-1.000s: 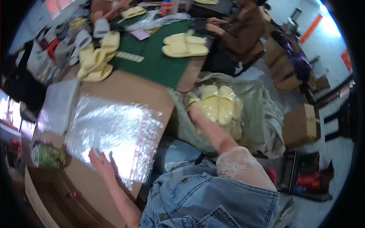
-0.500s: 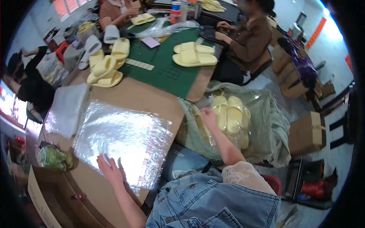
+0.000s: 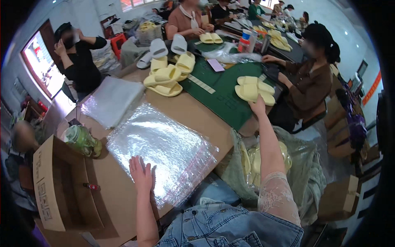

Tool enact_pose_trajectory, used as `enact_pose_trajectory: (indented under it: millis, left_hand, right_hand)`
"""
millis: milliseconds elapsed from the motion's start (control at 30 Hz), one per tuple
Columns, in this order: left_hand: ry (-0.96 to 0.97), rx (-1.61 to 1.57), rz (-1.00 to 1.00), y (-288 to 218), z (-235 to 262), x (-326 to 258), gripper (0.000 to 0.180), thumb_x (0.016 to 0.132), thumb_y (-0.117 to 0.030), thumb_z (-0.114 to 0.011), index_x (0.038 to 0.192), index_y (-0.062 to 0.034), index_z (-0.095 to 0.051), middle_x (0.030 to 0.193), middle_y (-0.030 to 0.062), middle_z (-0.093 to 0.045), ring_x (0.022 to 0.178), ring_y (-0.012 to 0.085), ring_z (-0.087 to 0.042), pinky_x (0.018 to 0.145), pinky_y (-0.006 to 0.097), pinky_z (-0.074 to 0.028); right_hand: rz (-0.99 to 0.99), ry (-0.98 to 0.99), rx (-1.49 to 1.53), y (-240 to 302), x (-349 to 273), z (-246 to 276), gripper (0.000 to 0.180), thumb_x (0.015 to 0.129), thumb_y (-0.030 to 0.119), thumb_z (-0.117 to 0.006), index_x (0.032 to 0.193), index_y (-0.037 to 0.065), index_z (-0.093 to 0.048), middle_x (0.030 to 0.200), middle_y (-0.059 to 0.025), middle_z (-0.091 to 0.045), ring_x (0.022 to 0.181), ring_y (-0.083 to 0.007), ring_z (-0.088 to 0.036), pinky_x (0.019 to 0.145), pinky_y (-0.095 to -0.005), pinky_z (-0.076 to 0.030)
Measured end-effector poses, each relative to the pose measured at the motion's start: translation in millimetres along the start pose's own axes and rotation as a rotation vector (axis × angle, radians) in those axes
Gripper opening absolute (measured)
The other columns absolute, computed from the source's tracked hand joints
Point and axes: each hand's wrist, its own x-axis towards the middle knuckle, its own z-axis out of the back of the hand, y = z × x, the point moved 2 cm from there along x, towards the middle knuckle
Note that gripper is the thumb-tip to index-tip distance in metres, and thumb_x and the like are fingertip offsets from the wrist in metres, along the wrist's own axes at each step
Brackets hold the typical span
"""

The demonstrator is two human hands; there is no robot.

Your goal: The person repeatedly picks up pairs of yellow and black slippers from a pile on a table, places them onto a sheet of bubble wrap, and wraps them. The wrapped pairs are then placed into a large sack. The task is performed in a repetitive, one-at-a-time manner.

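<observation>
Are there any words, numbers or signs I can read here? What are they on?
None that I can read out.
Open brown carton: dark printed marks, too small.
Orange-red banner: too blurred.
Clear plastic bags: reddish marks along one edge, too faint.
Small red item: any marks too small to tell.

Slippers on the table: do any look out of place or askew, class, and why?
Yes: the yellow heap left of the green mat looks askew, overlapping at different angles, with white slippers beside it. The yellow pair at the right hand lies side by side. No damage shows.
</observation>
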Motion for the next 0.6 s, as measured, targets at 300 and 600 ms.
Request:
enact_pose_trajectory:
  millis: [300, 600]
  left_hand:
    - [-0.013, 0.012, -0.012, -1.2, 3.9, -3.2, 0.062, 0.093, -0.028, -0.062, 0.143, 0.0015, -0.042, 0.149, 0.0301, -0.038, 0.142, 0.0469, -0.030, 0.118, 0.053, -0.023]
    - [-0.008, -0.014, 0.000, -4.6, 3.1, -1.1, 0.063, 0.092, -0.029, -0.064, 0.143, 0.0022, -0.043, 0.150, 0.0290, -0.039, 0.142, 0.0463, -0.030, 0.118, 0.052, -0.023]
  right_hand:
    - [0.094, 0.130, 0.227, 97.3, -87.9, -31.7, 0.036, 0.078, 0.030, -0.076, 0.093, 0.001, -0.061, 0.084, -0.0181, -0.067, 0.080, -0.0376, -0.065, 0.073, -0.0471, -0.050]
    - [0.255, 0.526, 0.613, 225.4, -190.6, -32.1, 0.036, 0.079, 0.020, -0.078, 0.105, 0.001, -0.064, 0.078, -0.0088, -0.061, 0.070, -0.0181, -0.058, 0.066, -0.0337, -0.048]
